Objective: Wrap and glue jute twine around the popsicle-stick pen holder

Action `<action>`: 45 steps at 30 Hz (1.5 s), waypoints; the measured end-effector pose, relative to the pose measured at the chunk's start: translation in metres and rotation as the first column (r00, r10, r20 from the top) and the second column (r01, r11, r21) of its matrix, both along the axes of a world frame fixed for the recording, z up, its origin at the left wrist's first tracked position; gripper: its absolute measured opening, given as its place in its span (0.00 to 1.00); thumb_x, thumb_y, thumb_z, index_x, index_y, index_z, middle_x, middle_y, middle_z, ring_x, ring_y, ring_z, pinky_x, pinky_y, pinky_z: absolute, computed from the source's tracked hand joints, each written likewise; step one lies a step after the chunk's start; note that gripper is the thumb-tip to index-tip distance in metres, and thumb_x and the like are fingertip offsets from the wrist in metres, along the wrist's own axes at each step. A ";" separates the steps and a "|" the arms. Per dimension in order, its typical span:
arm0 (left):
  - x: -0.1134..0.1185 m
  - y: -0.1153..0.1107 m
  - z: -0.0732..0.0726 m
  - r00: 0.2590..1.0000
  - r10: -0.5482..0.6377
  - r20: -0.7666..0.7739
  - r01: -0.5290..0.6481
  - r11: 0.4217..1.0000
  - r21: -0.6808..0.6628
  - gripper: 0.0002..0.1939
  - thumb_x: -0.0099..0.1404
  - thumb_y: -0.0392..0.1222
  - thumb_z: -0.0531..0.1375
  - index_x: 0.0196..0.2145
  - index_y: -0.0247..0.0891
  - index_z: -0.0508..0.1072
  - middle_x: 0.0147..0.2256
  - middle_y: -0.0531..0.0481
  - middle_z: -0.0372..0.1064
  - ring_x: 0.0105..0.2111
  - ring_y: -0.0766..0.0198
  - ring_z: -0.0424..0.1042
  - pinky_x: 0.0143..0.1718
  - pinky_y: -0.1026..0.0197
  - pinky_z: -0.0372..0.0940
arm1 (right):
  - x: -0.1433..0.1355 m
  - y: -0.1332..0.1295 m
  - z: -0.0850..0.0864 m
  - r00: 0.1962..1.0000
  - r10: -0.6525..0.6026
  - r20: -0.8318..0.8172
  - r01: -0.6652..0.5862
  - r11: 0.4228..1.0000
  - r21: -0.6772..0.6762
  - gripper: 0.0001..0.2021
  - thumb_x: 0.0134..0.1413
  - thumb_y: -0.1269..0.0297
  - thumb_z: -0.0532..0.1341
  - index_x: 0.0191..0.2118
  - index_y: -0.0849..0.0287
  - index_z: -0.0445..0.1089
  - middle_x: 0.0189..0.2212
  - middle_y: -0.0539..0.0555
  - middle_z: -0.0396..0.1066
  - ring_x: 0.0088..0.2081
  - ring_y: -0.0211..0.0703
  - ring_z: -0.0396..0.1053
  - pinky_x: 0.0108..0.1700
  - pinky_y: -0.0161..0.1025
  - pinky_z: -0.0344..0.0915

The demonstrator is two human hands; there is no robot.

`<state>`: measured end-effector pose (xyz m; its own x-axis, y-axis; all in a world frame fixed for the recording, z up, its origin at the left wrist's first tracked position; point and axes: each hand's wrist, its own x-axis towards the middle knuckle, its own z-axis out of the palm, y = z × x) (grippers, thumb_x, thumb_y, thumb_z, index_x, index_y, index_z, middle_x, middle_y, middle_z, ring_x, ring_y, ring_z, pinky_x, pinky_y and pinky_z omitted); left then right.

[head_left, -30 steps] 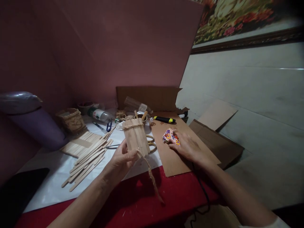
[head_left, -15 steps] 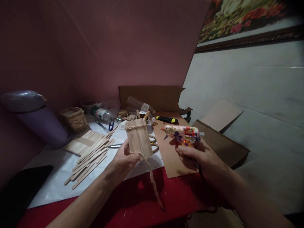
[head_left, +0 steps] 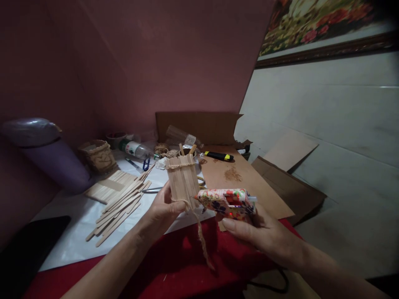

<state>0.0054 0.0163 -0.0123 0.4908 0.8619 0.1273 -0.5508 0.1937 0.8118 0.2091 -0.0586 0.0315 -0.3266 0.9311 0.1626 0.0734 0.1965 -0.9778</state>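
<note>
My left hand (head_left: 166, 209) is closed around the lower left side of a small holder made of wooden craft sticks (head_left: 183, 178), raised above the table. A band of twine (head_left: 181, 166) runs round its upper part. More twine crosses near its base, and a loose twine end (head_left: 202, 243) dangles toward the red cloth. My right hand (head_left: 252, 230) grips a flower-patterned glue gun (head_left: 226, 202) with a small red light lit. Its nozzle points left, at the lower right of the holder, very close to it; whether they touch I cannot tell.
Loose craft sticks (head_left: 120, 211) lie on the white sheet (head_left: 62, 249) at left. Scissors (head_left: 201, 181) lie partly hidden behind the holder. Further back are plastic bottles (head_left: 134, 148), a utility knife (head_left: 218, 156) and a decorated box (head_left: 99, 158). Cardboard (head_left: 249, 178) covers the right; a purple bottle (head_left: 59, 158) stands left.
My right hand has brought the glue gun left and down, to the lower right of the stick holder. My left hand and the holder have barely moved.
</note>
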 end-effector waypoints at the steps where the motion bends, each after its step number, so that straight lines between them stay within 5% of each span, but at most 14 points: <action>1: 0.000 0.000 0.001 1.000 -0.001 -0.001 0.001 1.000 -0.001 0.43 0.45 0.37 0.71 0.58 0.37 0.61 0.46 0.38 0.73 0.47 0.44 0.71 0.45 0.52 0.65 | 0.000 0.000 0.000 1.000 0.008 0.001 -0.008 1.000 -0.010 0.15 0.58 0.63 0.61 0.50 0.53 0.72 0.39 0.54 0.77 0.41 0.47 0.75 0.46 0.45 0.72; 12: 0.000 0.001 -0.003 1.000 -0.021 0.010 0.021 1.000 0.017 0.35 0.46 0.37 0.70 0.53 0.35 0.66 0.45 0.39 0.74 0.45 0.46 0.73 0.45 0.52 0.66 | -0.002 0.001 -0.001 0.998 0.061 -0.019 -0.063 0.988 -0.143 0.18 0.61 0.61 0.60 0.56 0.50 0.67 0.49 0.51 0.72 0.50 0.42 0.69 0.57 0.40 0.61; 35: -0.001 0.003 -0.004 1.000 -0.005 0.003 0.005 1.000 0.003 0.45 0.46 0.39 0.71 0.60 0.39 0.59 0.47 0.39 0.72 0.49 0.44 0.70 0.49 0.49 0.63 | 0.002 -0.003 -0.002 0.999 -0.004 0.033 0.008 0.989 -0.146 0.18 0.59 0.59 0.61 0.55 0.53 0.69 0.46 0.53 0.75 0.49 0.46 0.71 0.53 0.40 0.66; 45: -0.003 0.003 -0.006 1.000 -0.028 0.002 0.028 1.000 0.013 0.36 0.47 0.39 0.70 0.53 0.36 0.66 0.45 0.39 0.72 0.45 0.47 0.72 0.47 0.50 0.65 | 0.002 -0.003 -0.003 0.999 -0.030 0.012 0.032 0.985 -0.170 0.17 0.58 0.58 0.61 0.52 0.52 0.71 0.41 0.53 0.76 0.43 0.42 0.73 0.50 0.38 0.68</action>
